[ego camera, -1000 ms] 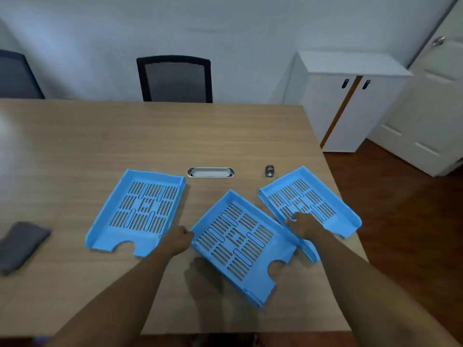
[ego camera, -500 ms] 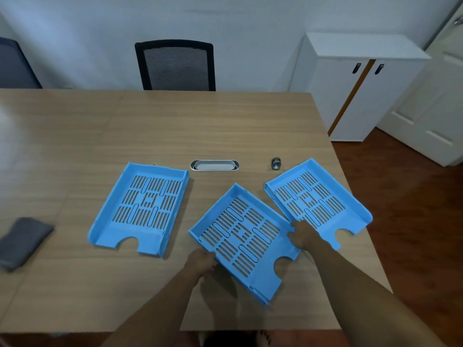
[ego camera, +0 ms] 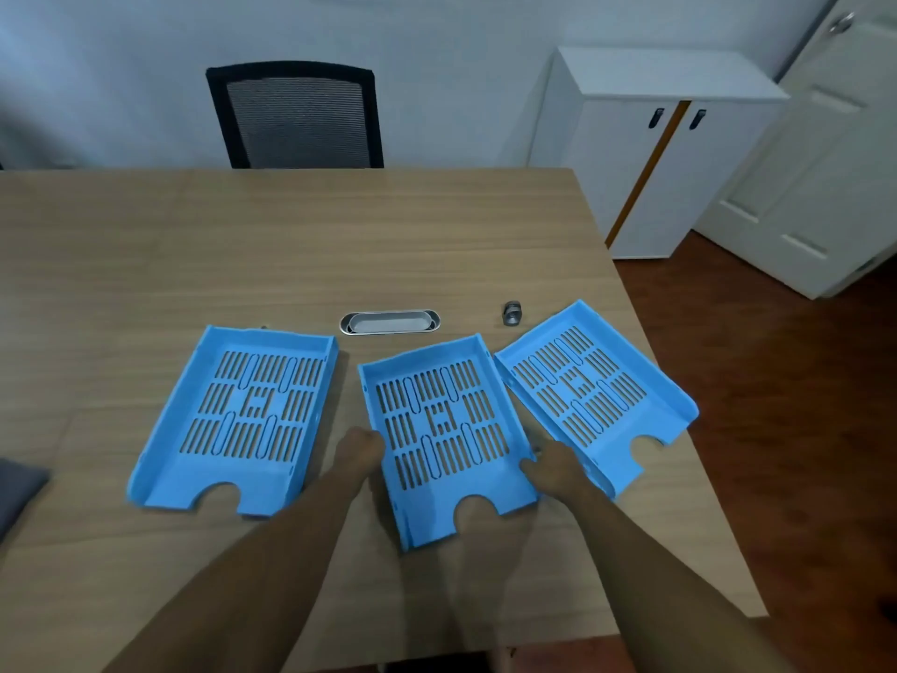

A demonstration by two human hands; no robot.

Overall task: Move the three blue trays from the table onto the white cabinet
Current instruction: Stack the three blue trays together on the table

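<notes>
L hand [ego camera: 360,448] & R hand [ego camera: 551,466]: each grip closed on middle tray [ego camera: 444,429] sides; table [ego camera: 291,264].

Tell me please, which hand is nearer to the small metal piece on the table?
Right. The right hand grips the middle tray on its right edge, below the small metal piece. The left hand holds the opposite edge, farther away.

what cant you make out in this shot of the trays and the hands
Head view only:
- Fingers of the left hand and right hand: curled around the middle tray, so the grip underneath is hidden.
- Small metal object behind the right tray: too small to identify.
- Dark grey item: cut off by the left edge.
- White cabinet interior: doors shut.
</notes>
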